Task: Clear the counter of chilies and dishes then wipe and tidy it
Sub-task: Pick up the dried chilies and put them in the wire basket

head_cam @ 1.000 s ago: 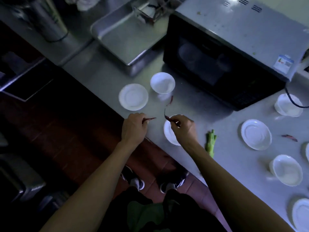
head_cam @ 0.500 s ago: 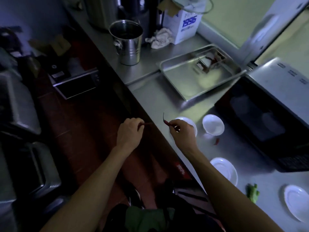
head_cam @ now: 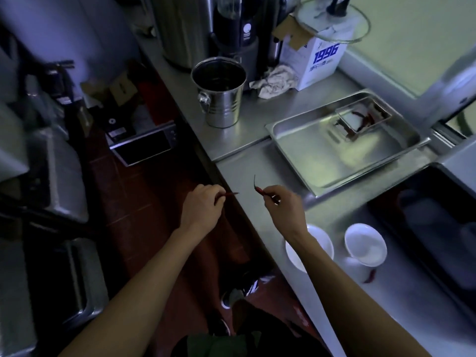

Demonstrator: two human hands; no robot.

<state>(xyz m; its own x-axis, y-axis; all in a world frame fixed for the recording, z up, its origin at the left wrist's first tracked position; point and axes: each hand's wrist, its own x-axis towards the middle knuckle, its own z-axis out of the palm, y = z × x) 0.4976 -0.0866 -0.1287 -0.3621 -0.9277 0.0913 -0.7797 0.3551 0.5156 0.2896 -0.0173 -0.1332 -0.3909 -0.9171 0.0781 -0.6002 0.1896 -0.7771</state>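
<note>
Chilies: two red chilies are in hand. One chili [head_cam: 259, 189] is pinched by the right hand [head_cam: 282, 206], its curled stem pointing up. A second chili [head_cam: 231, 194] is pinched by the left hand [head_cam: 203, 206], its tip pointing toward the counter [head_cam: 262, 130]. A third chili [head_cam: 371, 275] lies on the counter just beside the white bowl [head_cam: 365, 244].
Hands: apart, each with fingers curled round its own chili. The left hand is over the floor just off the counter edge; the right hand is over the counter.
Step in hand: judged as chili collection, mid-carry. The dishes are not yet cleared and the wiping is not yet begun.
Next move: likely requires reaching both hands forward to a receptacle and releasing the chilies into it. The small clear container [head_cam: 362, 118] is the probable target, as it already holds red chilies.
Steel tray [head_cam: 322, 161]: holds only the small clear container, set in its far corner.
Metal bucket [head_cam: 220, 95]: stands upright left of the tray; interior is dark, contents cannot be told.
White plate [head_cam: 322, 243]: partly hidden by the right forearm; visible part bare.
White bowl: appears to hold nothing.
Cloth [head_cam: 274, 83]: crumpled beside the white box [head_cam: 318, 64]; available for the wipe step.
Risk: the thin chilies could slip from the pinch during the carry.
</note>
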